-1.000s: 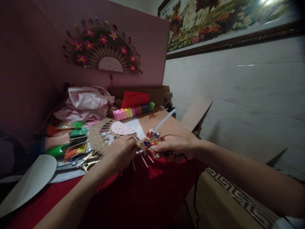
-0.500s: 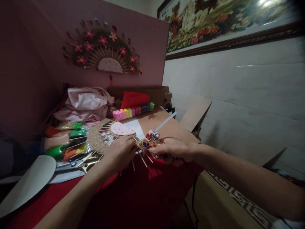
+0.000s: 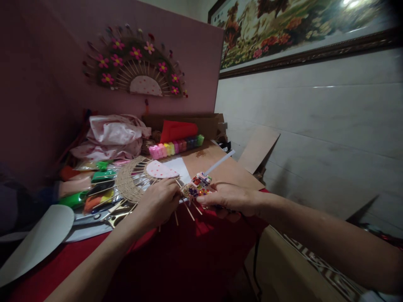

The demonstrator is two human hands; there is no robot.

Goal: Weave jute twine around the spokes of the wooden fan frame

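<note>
My right hand [image 3: 228, 197] is wrapped round a glue gun [image 3: 201, 179] covered in colourful gems, a pale glue stick [image 3: 220, 161] poking out of its back and a dark cord hanging below. The gun's front end points at the fingers of my left hand [image 3: 163, 199], which are closed at the near edge of a half-round fan [image 3: 127, 182] of thin sticks woven with twine. What exactly these fingertips pinch is hidden. At the fan's centre sits a white half-disc with pink dots [image 3: 161, 169].
Gold-handled scissors [image 3: 110, 217] and several bags of coloured clay [image 3: 75, 186] lie left of and under the fan. Behind are pink fabric [image 3: 115, 136], a row of coloured packets [image 3: 176, 147] and red sheet material [image 3: 179, 131]. A finished-looking flowered fan [image 3: 137, 63] hangs above. Cardboard [image 3: 217, 167] lies at right.
The glue gun and my right hand have shifted very slightly, the glue stick's end a little to the right and down. My left hand and the fan stay in place.
</note>
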